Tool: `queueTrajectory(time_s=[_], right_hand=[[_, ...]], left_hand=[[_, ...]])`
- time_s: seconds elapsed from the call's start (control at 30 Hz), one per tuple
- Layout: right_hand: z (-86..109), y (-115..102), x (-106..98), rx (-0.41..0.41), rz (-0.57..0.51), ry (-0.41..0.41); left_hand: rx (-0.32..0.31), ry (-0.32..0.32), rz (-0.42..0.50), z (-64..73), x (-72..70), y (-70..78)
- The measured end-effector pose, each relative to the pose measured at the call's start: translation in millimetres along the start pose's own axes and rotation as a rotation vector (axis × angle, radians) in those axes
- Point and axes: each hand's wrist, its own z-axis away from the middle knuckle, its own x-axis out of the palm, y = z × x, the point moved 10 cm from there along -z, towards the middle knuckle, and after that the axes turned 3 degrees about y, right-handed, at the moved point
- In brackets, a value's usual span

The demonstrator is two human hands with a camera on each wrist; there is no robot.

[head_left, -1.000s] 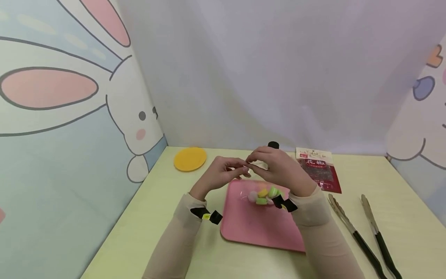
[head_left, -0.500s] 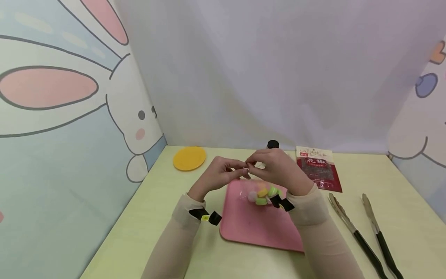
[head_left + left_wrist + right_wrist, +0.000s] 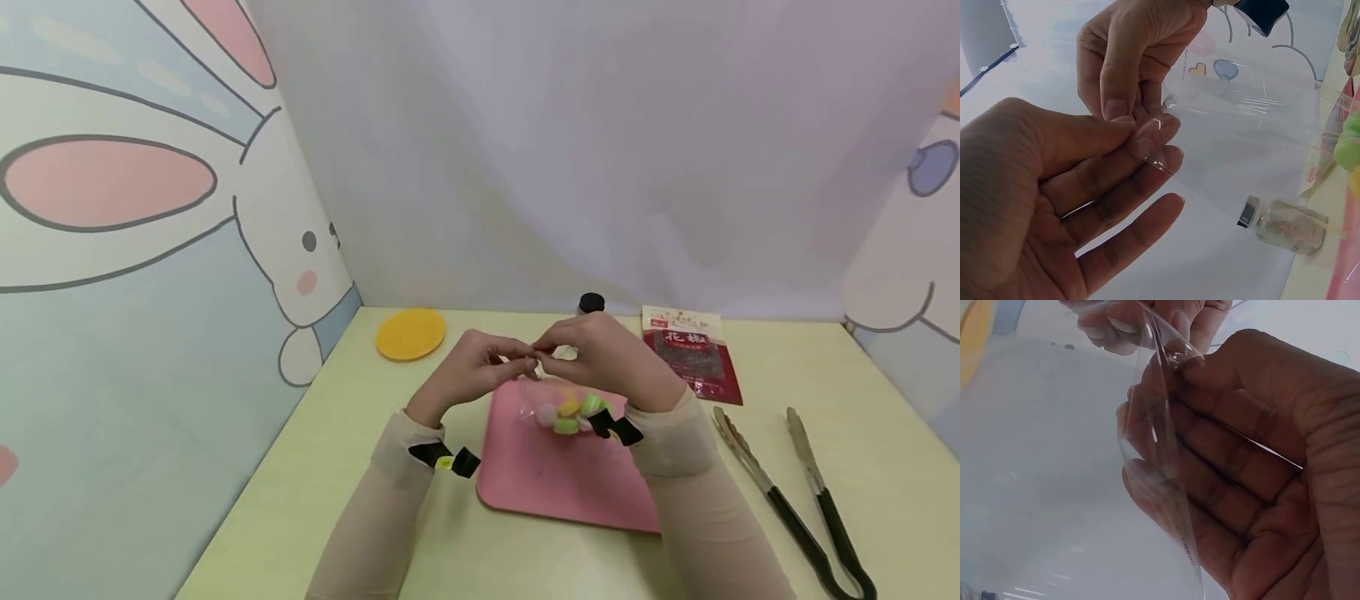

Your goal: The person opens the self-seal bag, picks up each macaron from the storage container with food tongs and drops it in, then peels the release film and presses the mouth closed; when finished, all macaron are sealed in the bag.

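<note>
Both hands meet at the top edge of a clear plastic bag (image 3: 1247,119). My left hand (image 3: 480,367) pinches the film between thumb and index finger, its other fingers spread loosely. Close beside it, my right hand (image 3: 607,354) pinches the same edge, as the right wrist view of the bag (image 3: 1157,419) also shows. Down in the bag lie several macaron-like pieces (image 3: 567,410), green, yellow and pale pink. They sit low over a pink tray (image 3: 555,487). Whether the bag's mouth is parted cannot be made out.
A yellow disc (image 3: 410,334) lies at the back left. Behind my right hand stands a small jar with a black cap (image 3: 592,302). A red and white spice packet (image 3: 693,354) lies at the back right, and metal tongs with black handles (image 3: 806,517) lie nearer.
Both hands stay pinched on the bag's edge, with slight shifts of the right fingers. The head view has tilted a little; the things on the table keep their places.
</note>
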Motion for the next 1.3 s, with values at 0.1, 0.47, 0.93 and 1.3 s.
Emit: queueTrajectory(time_s=[0.1,0.47,0.93,1.3], right_hand=[[-0.8,-1,-1,0.000,0.003,-0.012],[-2.4,-3,-4,-0.018,0.017,0.044],[1.3,2,-7,-0.034,-0.004,0.138],[5.6,13,-28,0.040,0.082,0.303]], left_hand=[[0.006,-0.010,-0.025,-0.7,0.8,2.0],[0.045,0.005,-0.049,-1.1,-0.9,8.0],[0.020,0.010,-0.005,-0.4,-4.1,4.7],[0.022,0.044,0.007,1.0,-9.8,3.3]])
